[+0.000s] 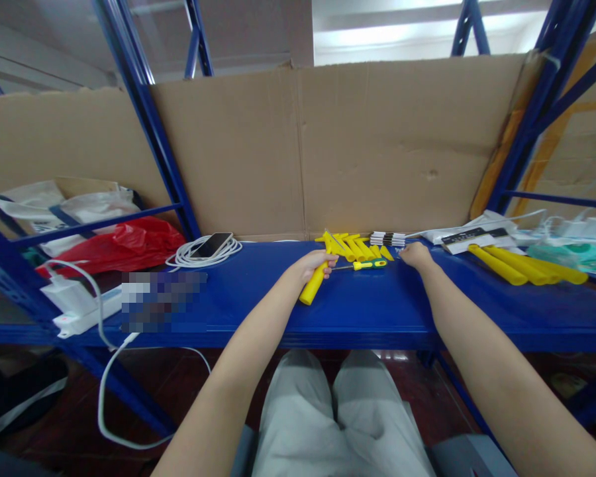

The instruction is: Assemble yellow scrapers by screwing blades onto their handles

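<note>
Nearest are two knees in pale grey trousers [302, 411], below the front edge of a blue metal work surface [258, 295]. Both bare forearms reach over that edge. At the surface's front left corner lies a white power strip [112, 305] with a charger plugged in.

Around the middle of the surface, the left hand [318, 265] is closed, its fingers wrapped round a yellow tubular handle [312, 290], whose lower end slants toward the front edge. Just right of this hand lies a screwdriver [370, 264] with a yellow-and-green grip, its shaft pointing left.

Farther back, the right hand [413, 254] is down near the back edge, fingers curled beside some tiny pieces; whether it pinches one cannot be told. Toward the right end, several loose yellow tubes [499, 264] lie fanned out.

Along the back edge, between the hands, are a row of yellow pieces [362, 249] and a white-and-black stack [387, 239]. Toward the back left corner, a phone [213, 245] rests on coiled white cable [231, 250]. Behind everything stands a brown cardboard panel [377, 132].
</note>
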Demonstrator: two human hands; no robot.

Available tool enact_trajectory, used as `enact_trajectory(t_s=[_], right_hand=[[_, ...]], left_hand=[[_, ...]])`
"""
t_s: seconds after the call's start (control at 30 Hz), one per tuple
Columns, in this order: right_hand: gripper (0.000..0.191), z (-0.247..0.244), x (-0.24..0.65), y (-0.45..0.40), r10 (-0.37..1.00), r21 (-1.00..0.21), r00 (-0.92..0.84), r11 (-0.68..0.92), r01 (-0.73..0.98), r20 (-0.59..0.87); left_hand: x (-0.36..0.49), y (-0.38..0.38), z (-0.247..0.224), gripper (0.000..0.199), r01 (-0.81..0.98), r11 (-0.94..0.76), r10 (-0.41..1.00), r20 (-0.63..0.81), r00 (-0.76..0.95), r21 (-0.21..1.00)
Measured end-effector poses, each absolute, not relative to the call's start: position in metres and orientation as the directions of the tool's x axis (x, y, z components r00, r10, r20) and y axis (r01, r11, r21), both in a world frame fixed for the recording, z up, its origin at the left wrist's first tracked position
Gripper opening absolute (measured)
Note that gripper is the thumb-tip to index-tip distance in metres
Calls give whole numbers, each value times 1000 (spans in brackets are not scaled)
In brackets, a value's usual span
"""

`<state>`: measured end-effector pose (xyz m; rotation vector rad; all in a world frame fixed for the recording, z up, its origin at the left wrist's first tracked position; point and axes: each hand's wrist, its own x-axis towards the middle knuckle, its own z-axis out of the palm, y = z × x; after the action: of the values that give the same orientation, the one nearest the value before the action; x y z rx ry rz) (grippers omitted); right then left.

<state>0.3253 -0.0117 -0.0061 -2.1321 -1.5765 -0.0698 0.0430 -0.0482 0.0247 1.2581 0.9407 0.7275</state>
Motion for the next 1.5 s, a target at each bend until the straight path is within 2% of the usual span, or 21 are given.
enact_trajectory(t_s=[0.17, 0.7, 0.97, 1.3, 1.43, 1.5], right_hand=[[31, 1, 311, -20, 888, -301, 420, -354, 885, 189], [39, 4, 295, -25, 947, -79, 282, -272, 959, 152], [41, 1, 297, -20, 969, -34, 198, -195, 980, 149], [31, -3, 299, -15, 963, -94, 168, -151, 984, 210], [28, 0, 292, -11, 907, -265, 144, -37, 963, 397], [26, 1, 284, -8, 866, -358, 118, 74, 931, 487]], left_hand=[[44, -51, 26, 16, 36, 185, 876, -181, 447, 982], [44, -51, 26, 15, 45, 184, 875, -185, 447, 982], [43, -47, 23, 17, 36, 188, 863, -182, 472, 982], [43, -47, 23, 18, 23, 187, 864, -176, 472, 982], [43, -49, 24, 17, 25, 185, 865, -175, 471, 982], [43, -50, 25, 16, 31, 180, 865, -173, 471, 983]])
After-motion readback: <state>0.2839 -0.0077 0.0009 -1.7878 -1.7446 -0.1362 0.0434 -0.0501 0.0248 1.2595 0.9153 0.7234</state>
